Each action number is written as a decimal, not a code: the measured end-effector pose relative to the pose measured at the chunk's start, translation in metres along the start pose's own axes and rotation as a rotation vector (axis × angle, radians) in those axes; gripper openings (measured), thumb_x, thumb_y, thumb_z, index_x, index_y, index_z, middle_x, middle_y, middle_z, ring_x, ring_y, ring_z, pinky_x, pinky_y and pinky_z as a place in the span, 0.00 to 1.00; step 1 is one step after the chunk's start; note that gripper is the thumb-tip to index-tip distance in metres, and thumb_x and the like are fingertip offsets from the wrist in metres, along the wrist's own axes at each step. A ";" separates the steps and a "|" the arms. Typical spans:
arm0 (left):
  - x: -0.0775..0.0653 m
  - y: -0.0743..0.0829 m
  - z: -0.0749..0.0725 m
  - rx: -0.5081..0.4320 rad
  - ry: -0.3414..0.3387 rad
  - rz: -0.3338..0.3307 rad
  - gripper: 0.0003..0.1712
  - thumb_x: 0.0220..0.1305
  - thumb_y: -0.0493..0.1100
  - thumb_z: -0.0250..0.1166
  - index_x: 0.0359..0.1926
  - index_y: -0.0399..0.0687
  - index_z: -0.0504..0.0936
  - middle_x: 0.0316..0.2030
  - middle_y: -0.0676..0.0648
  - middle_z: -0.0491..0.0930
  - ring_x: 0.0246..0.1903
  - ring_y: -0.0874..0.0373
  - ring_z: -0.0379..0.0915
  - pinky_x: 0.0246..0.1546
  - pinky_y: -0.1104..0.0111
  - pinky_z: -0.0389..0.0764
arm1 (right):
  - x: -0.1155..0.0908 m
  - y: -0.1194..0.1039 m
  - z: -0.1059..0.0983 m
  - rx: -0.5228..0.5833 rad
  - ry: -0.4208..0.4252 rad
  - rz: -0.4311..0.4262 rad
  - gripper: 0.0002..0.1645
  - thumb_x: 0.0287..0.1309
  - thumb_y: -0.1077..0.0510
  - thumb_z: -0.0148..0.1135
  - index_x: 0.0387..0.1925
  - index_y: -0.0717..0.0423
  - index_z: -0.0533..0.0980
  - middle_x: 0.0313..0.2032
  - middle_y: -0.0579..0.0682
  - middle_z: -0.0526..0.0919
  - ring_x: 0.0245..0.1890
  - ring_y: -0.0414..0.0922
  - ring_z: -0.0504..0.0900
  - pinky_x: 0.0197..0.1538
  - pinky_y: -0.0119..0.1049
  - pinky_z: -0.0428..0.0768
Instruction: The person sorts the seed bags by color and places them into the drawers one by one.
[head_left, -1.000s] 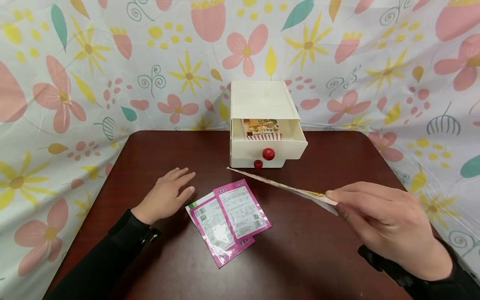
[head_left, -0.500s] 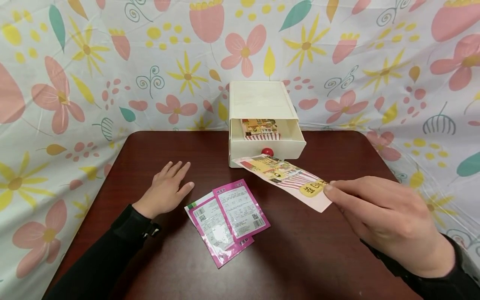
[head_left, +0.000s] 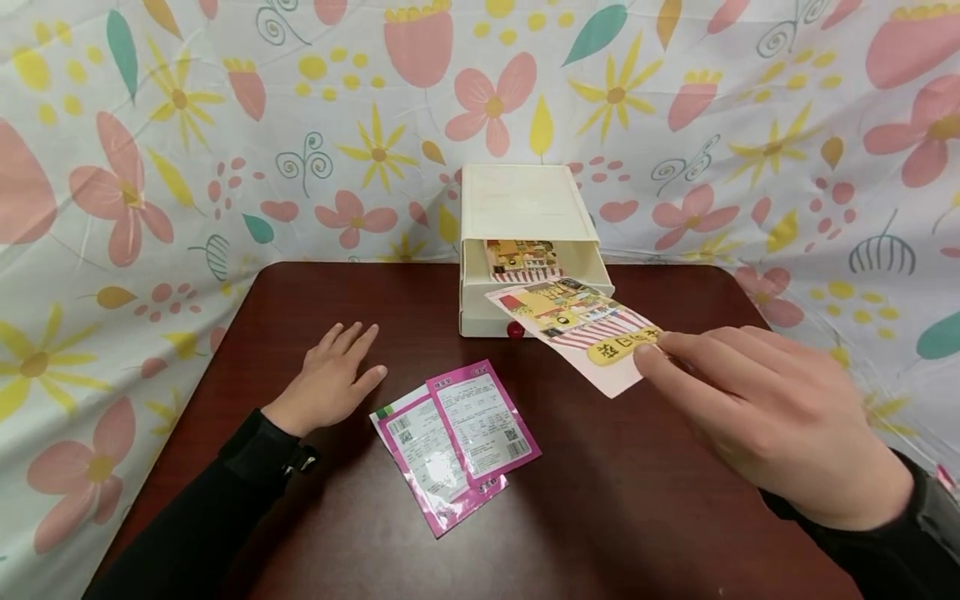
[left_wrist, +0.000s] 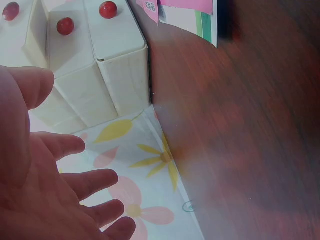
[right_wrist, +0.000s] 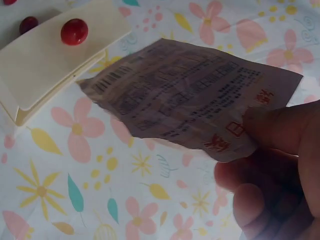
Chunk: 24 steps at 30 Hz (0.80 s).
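Holding the printed packet (head_left: 581, 325) by its near end, the right hand (head_left: 780, 425) pinches it between thumb and fingers at the corner by the yellow label. Packet is off the desk (head_left: 600, 517), picture side up in the head view; the right wrist view shows its text-covered underside.

Key relation: the pulled-out upper drawer (head_left: 604, 275) of the white cabinet (head_left: 525, 200) lies ahead and to the left of the right hand. The packet's long axis runs along that same line, free end toward the drawer, gripped end toward the person. In the head view the free end overlaps the drawer front and hides its knob; in the right wrist view, backdrop shows between packet and drawer, so the two look apart. Height of packet over drawer rim: hard to judge from these angles.

Inside the drawer, toward its left side, sits a similar printed packet (head_left: 523, 258).

Left hand (head_left: 326, 383): fingers extended and spread, nothing held, left of two overlapping pink-edged packets (head_left: 486, 421) and apart from them. Right hand judged the better placed for the drawer, since the held packet already points there.
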<state>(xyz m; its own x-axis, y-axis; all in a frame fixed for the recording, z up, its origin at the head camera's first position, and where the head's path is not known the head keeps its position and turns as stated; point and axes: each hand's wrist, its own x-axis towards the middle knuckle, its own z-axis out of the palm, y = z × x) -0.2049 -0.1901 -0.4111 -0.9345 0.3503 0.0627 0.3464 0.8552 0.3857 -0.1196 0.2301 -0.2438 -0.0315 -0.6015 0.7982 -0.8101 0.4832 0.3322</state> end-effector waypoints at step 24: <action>0.000 -0.005 0.002 -0.029 -0.005 -0.010 0.40 0.76 0.56 0.54 0.77 0.39 0.54 0.73 0.30 0.50 0.73 0.31 0.35 0.63 0.31 0.46 | 0.030 0.008 0.013 -0.026 -0.292 -0.004 0.20 0.69 0.71 0.41 0.39 0.63 0.82 0.26 0.49 0.76 0.21 0.48 0.71 0.22 0.41 0.71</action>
<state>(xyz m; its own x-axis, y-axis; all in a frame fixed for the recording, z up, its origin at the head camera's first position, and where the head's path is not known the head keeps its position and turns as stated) -0.2066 -0.1938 -0.4146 -0.9375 0.3437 0.0543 0.3345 0.8472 0.4128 -0.1346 0.2074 -0.2239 -0.1984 -0.7595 0.6195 -0.7955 0.4940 0.3510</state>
